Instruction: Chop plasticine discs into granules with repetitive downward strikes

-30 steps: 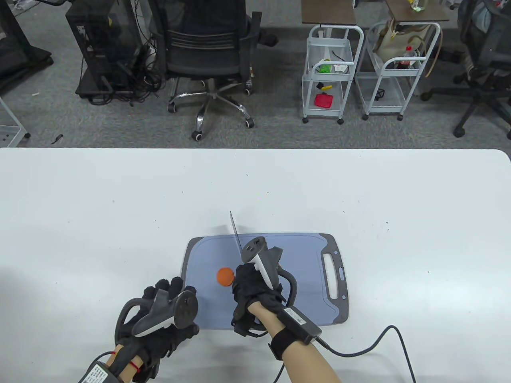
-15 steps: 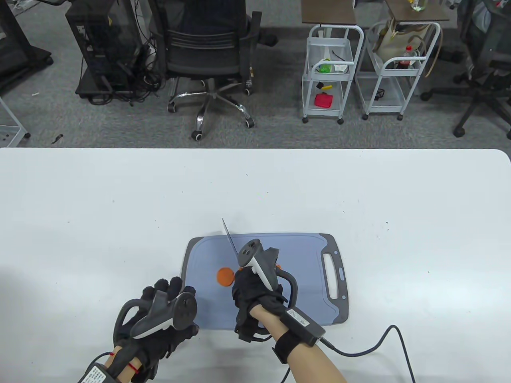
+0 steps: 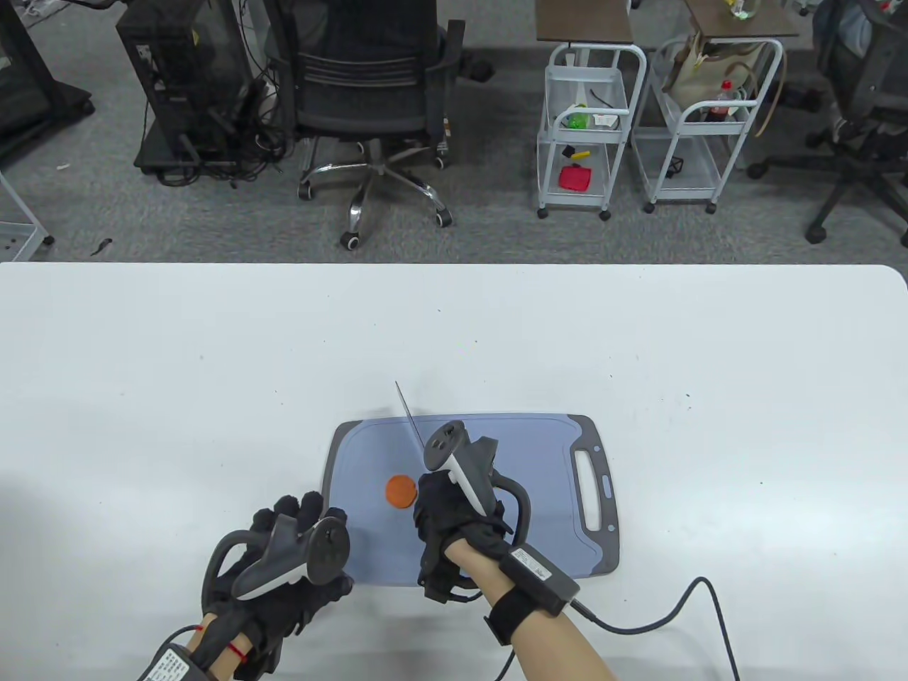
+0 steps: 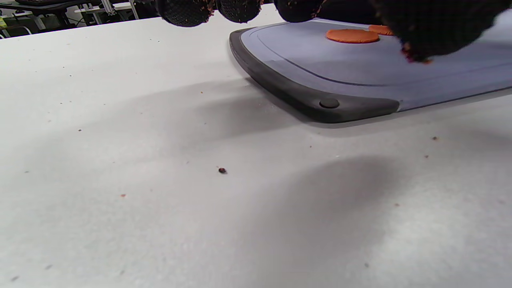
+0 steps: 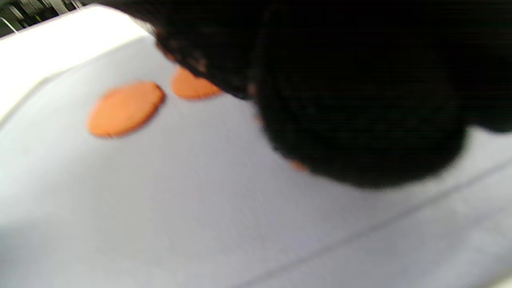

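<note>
A blue-grey cutting board (image 3: 539,496) lies near the table's front edge. An orange plasticine disc (image 3: 401,491) lies on its left part; it also shows in the left wrist view (image 4: 352,35) and the right wrist view (image 5: 125,108). A second orange disc (image 5: 192,87) lies beside it, partly hidden by my right hand. My right hand (image 3: 450,521) grips a knife (image 3: 410,417), blade pointing away over the board, just right of the disc. My left hand (image 3: 294,546) rests at the board's front-left corner, fingertips (image 4: 186,10) over the table and the board's edge.
The white table (image 3: 213,369) stretches wide around the board. A black cable (image 3: 660,617) runs from my right wrist across the table's front right. Small crumbs dot the table (image 4: 222,170) by the board's corner (image 4: 329,104).
The right hand and knife shifted slightly left over the last second, the blade tip moving left and tilting a little. The left hand and the disc stayed put.
</note>
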